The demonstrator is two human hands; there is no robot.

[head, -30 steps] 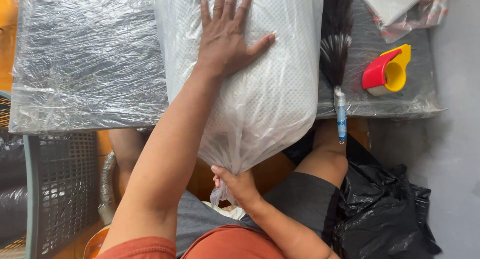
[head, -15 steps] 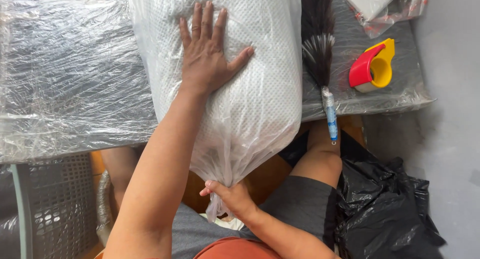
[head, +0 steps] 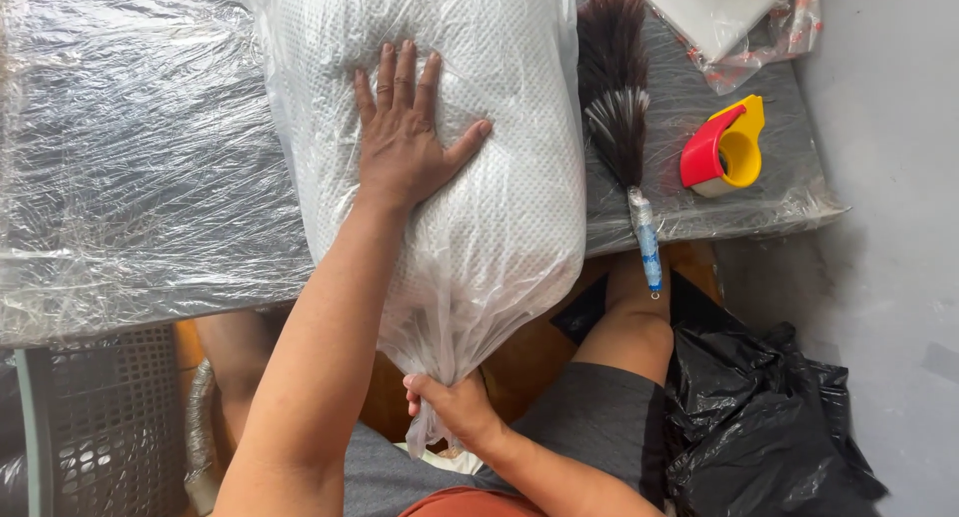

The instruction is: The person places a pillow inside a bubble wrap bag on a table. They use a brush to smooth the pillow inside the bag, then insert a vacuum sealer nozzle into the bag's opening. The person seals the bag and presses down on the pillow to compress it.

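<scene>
pillow in clear plastic bag [head: 470,147] lies across the wrap-covered table [head: 140,177], its gathered end hanging off the near edge at 6 o'clock. left hand [head: 405,142] presses flat on its top, fingers spread. right hand [head: 450,405] is clenched around the twisted bag neck. feather duster [head: 617,107] lies just beside the pillow at 3 o'clock; red and yellow tape dispenser [head: 724,149] sits farther that way. black bag [head: 769,427] sits at 4 o'clock.
</scene>
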